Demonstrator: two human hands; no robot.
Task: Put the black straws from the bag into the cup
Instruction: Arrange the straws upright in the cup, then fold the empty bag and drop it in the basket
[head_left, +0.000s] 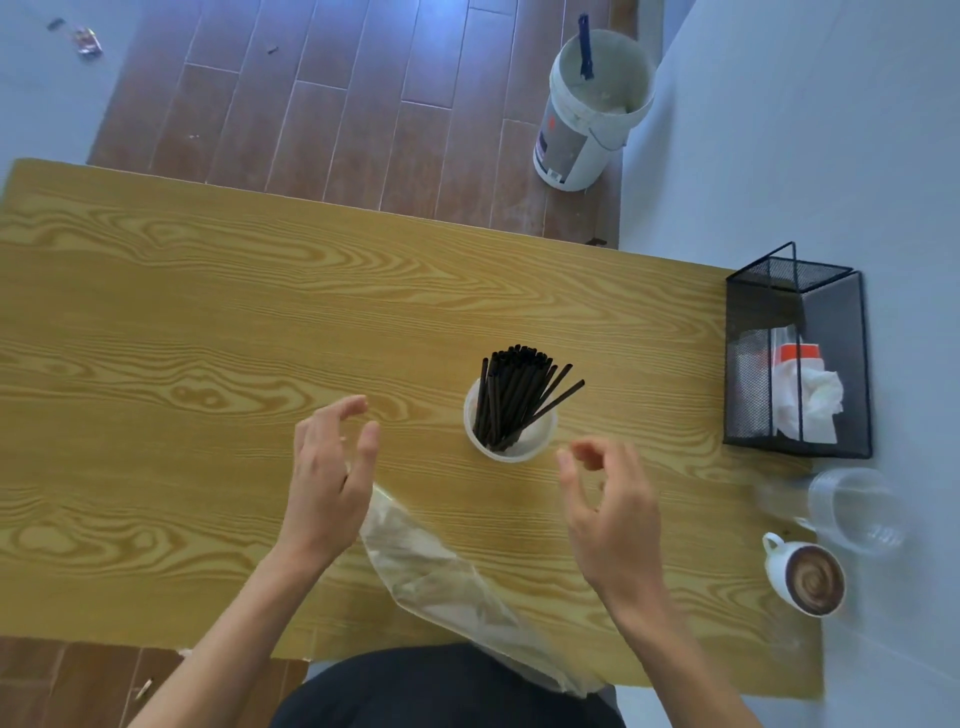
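Black straws (514, 397) stand bunched in the white cup (510, 434) at mid tabletop (208, 322), leaning toward the far side, a couple splayed off to the right. Clear plastic bag (441, 577) lies flat and crumpled on the near part of the tabletop, running from beside the left wrist down toward the person's lap; no straws visible inside it, though the film is wrinkled and hard to read. Left hand (327, 478) hovers just left of the cup, fingers loosely spread and slightly bent, holding nothing; its heel sits right by the upper end of the bag, contact unclear. Right hand (608, 499) hovers just right of the cup, fingers relaxed and curled a little, thumb and forefinger near each other but nothing between them. Both hands apart from the cup. Judgement: the transfer step looks done, the whole bundle seems to be in the cup, task at or near its end. Next move likely only needs a check of the bag for leftovers and maybe nudging the splayed straws upright; go light, since the cup looks thin and top-heavy and could tip. Off to the right: black mesh box (800, 353) with tissue, clear plastic cups (852, 509), coffee mug (805, 577). Paint bucket (592, 109) on the floor beyond.
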